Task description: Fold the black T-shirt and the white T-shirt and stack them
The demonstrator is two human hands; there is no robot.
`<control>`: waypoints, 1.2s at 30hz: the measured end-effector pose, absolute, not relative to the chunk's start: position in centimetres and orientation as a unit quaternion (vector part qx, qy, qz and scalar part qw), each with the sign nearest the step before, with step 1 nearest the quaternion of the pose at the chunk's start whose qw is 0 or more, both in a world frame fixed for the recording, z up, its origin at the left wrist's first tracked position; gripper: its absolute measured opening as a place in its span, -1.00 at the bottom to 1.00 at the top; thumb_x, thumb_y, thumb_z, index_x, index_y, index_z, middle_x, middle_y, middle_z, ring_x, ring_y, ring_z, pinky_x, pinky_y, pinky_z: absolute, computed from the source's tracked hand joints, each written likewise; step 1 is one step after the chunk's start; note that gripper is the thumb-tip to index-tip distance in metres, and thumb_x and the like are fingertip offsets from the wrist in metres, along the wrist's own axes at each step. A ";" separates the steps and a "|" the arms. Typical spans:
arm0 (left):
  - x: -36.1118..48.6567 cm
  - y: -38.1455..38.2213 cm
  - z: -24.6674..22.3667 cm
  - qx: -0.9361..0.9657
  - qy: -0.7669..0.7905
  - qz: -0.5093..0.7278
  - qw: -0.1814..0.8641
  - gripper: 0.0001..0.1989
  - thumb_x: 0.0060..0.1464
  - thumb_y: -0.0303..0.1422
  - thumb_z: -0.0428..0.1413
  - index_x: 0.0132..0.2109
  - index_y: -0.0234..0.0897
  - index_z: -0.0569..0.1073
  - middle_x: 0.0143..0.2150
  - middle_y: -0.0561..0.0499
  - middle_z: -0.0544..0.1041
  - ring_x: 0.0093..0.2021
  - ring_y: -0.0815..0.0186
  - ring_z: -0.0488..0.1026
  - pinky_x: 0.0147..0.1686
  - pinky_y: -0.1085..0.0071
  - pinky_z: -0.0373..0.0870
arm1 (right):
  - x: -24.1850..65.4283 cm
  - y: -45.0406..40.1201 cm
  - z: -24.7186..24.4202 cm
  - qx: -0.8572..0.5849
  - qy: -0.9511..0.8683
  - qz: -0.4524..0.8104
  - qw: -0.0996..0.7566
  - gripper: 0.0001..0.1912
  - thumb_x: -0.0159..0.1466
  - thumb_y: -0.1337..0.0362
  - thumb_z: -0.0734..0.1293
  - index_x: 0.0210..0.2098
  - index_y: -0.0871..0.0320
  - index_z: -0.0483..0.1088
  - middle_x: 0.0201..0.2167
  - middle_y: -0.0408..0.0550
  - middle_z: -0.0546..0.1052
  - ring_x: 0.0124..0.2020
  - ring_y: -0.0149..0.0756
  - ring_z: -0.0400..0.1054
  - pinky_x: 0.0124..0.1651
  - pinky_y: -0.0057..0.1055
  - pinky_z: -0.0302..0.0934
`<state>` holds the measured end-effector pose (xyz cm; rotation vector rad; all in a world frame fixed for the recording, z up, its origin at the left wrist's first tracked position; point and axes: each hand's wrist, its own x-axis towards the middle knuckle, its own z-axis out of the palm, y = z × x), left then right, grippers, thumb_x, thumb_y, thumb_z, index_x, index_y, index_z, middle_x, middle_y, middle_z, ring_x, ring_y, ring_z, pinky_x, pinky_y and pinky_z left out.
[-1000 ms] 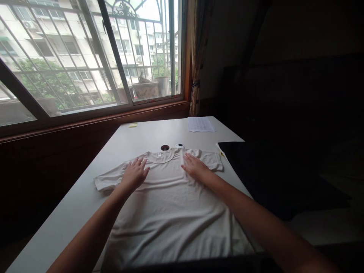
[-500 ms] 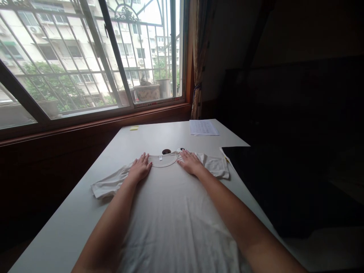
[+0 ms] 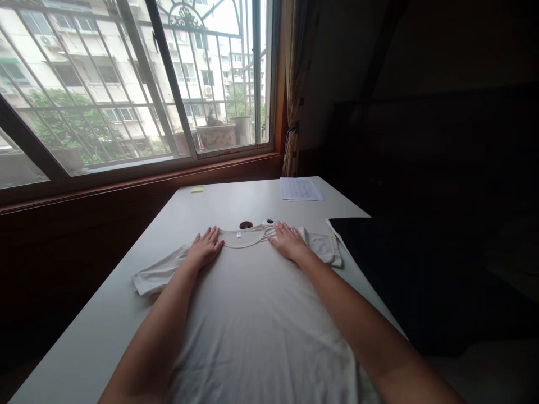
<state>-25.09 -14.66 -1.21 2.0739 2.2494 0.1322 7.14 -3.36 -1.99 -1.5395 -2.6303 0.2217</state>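
A pale short-sleeved shirt (image 3: 256, 303) lies spread on the white table (image 3: 105, 314), its round collar toward the far end. My left hand (image 3: 205, 247) rests flat on the left shoulder, fingers extended beside the collar. On the right shoulder lies my right hand (image 3: 287, 241), palm down with its fingers spread. Both sleeves reach outward past my hands, and both look creased. Just beyond the collar are a dark round thing (image 3: 246, 225) and a small white object with a dark oval (image 3: 269, 222).
Printed paper (image 3: 302, 189) and yellow notes (image 3: 197, 189) lie at the table's far end. Dark cloth (image 3: 404, 280) covers the right edge. Beyond the table are a barred window (image 3: 126, 84) and a tied curtain (image 3: 292, 134).
My right hand has shifted slightly to the right, away from the collar, uncovering more of the small white object. The shirt's shoulders and sleeves sit slightly farther apart.
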 end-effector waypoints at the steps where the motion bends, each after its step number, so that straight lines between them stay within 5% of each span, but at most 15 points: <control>1: -25.2 -14.6 -1.2 0.677 0.734 0.042 0.040 -0.29 0.41 -0.01 -0.33 0.53 -0.30 -0.09 0.56 -0.10 -0.12 0.55 0.10 -0.21 0.45 -0.03 -0.20 | 7.1 -3.3 -2.0 -0.503 -0.860 0.073 0.044 -0.16 0.44 -0.17 -0.05 0.51 0.26 -0.10 0.54 0.10 -0.14 0.54 -0.12 -0.31 0.50 -0.03 -0.42; 8: -25.4 -14.6 -1.2 0.681 0.731 0.038 0.034 -0.29 0.41 -0.01 -0.33 0.53 -0.28 -0.09 0.56 -0.11 -0.13 0.56 0.09 -0.22 0.45 -0.03 -0.18 | 10.5 -2.0 -2.0 -0.522 -0.847 0.082 0.061 -0.21 0.46 -0.18 -0.07 0.50 0.14 -0.04 0.54 0.01 -0.09 0.54 -0.13 -0.25 0.49 0.00 -0.35; 17: -25.9 -14.1 -1.3 0.681 0.730 0.036 0.035 -0.28 0.41 0.01 -0.34 0.53 -0.29 -0.09 0.56 -0.10 -0.13 0.56 0.10 -0.22 0.45 -0.02 -0.19 | 16.9 1.6 -2.7 -0.598 -0.794 0.050 0.094 -0.39 0.52 0.10 -0.08 0.41 0.22 0.19 0.48 0.07 0.13 0.49 -0.16 -0.06 0.48 -0.15 -0.21; 36: -36.6 -18.9 -2.1 0.644 0.763 0.036 0.034 -0.29 0.40 -0.01 -0.37 0.52 -0.27 0.00 0.56 -0.11 -0.10 0.55 0.05 -0.19 0.42 -0.15 -0.15 | 17.8 1.9 -3.9 -0.612 -0.788 0.013 0.070 -0.37 0.49 0.02 -0.03 0.44 0.14 0.12 0.51 -0.03 0.06 0.51 -0.20 -0.12 0.51 -0.13 -0.24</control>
